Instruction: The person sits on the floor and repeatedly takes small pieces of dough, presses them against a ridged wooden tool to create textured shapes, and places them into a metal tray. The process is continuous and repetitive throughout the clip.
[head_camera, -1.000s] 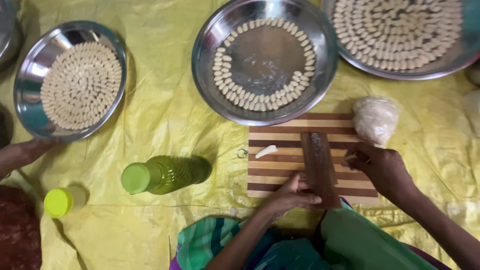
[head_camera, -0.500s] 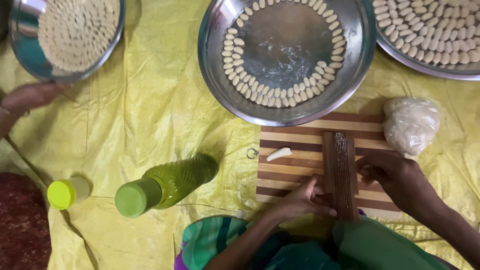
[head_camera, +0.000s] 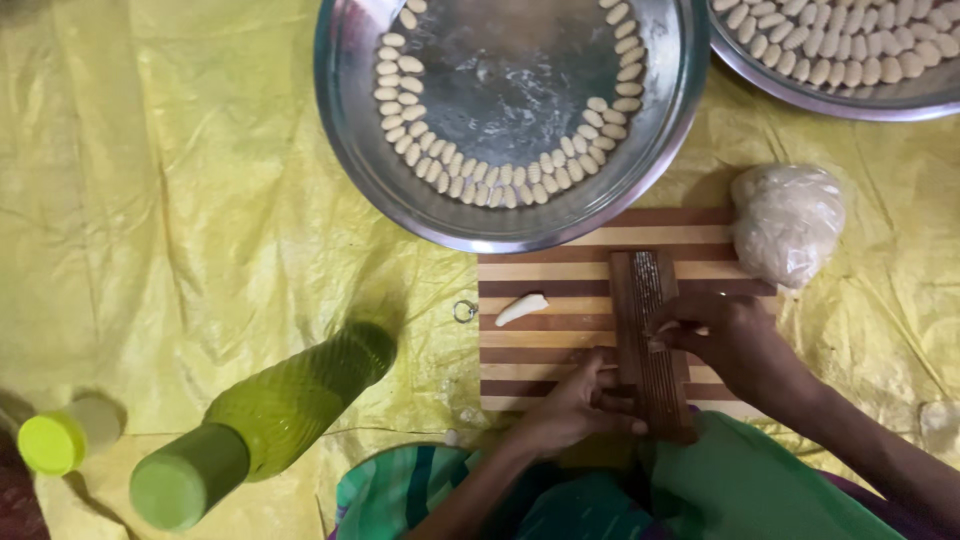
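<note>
step: shaping dough on ridged paddle (head_camera: 650, 340) | left hand (head_camera: 575, 405) closed, steadies paddle | right hand (head_camera: 725, 335) pinches small dough piece | next, I judge: firm roll along ridges

two steel trays (head_camera: 380, 190), two green-capped bottles (head_camera: 270, 420), one striped board (head_camera: 545, 270), one dough bag (head_camera: 788, 222)

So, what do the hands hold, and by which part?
The left hand grips the ridged wooden paddle by its lower left edge. The right hand presses on its right side; whether it holds dough cannot be told.
</note>
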